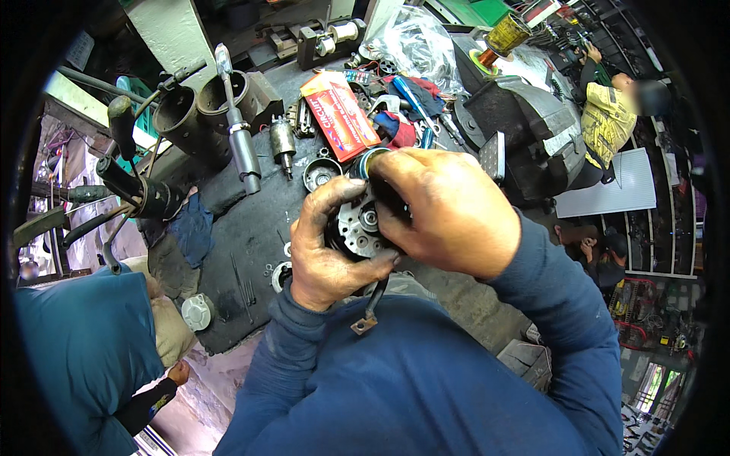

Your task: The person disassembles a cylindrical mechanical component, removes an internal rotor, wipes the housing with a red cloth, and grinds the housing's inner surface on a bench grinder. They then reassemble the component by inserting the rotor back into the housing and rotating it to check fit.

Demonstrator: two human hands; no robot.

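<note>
My left hand [327,251] is wrapped around a round metal motor part [363,226], with the thumb along its top edge and the fingers at its lower side. The part's face has several holes and a central ring. Curled over its right side is my right hand [452,205], thumb against the rim; its fingertips are mostly hidden. Below the part hangs a dark lead with a copper-coloured terminal [364,326]. Just beyond my hands, a round metal housing [322,175] lies on the dark bench [236,228].
A red and yellow box [339,114], a small cylindrical motor [283,146] and a long metal tool [242,144] lie beyond. Metal cylinders [179,121] stand at left. Thin rods [243,281] lie nearer. One person [91,342] is close at left, another [608,118] far right.
</note>
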